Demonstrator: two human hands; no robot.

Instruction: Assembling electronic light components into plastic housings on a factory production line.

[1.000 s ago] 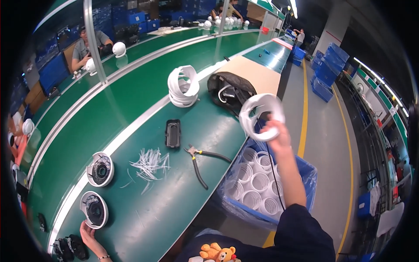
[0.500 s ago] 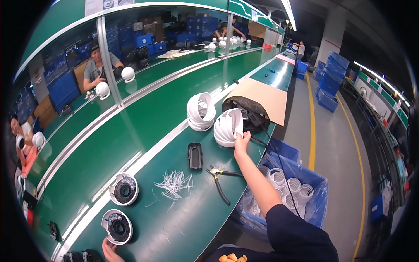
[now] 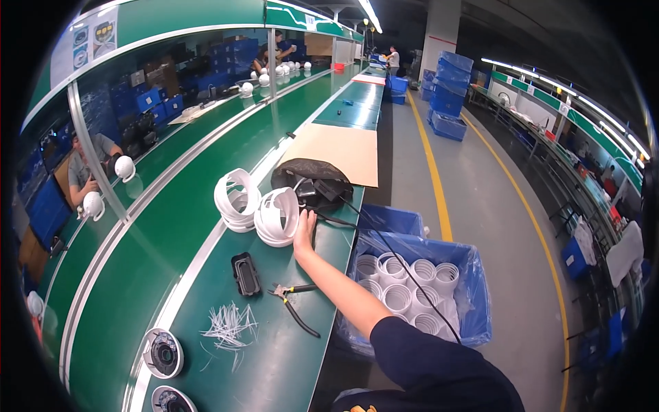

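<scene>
My right hand [image 3: 304, 232] reaches far out over the bench, its fingers stretched upward and apart against the right side of a stack of white plastic rings [image 3: 278, 218]. A second stack of white rings [image 3: 237, 200] stands just left of it. My left hand is out of view. At the lower left, two white round housings with black inner parts rest on the bench: one housing [image 3: 164, 353] shows whole, the other [image 3: 171, 399] is cut by the lower edge. Between them and the rings lie black-handled cutting pliers [image 3: 295, 307], a black rectangular tray [image 3: 246, 275] and loose white cable ties [image 3: 230, 326].
A black bag [image 3: 312, 180] with a cable sits behind the rings, by a cardboard sheet [image 3: 336, 147]. Right of the bench stands a lined blue crate [image 3: 470, 292] of white rings. Across the conveyor [image 3: 171, 206], a person [image 3: 86, 168] handles white round units.
The view has swung right, so the bench things sit further left. My left hand, earlier at the nearer housing, has gone out of view. My right hand stays by the ring stack.
</scene>
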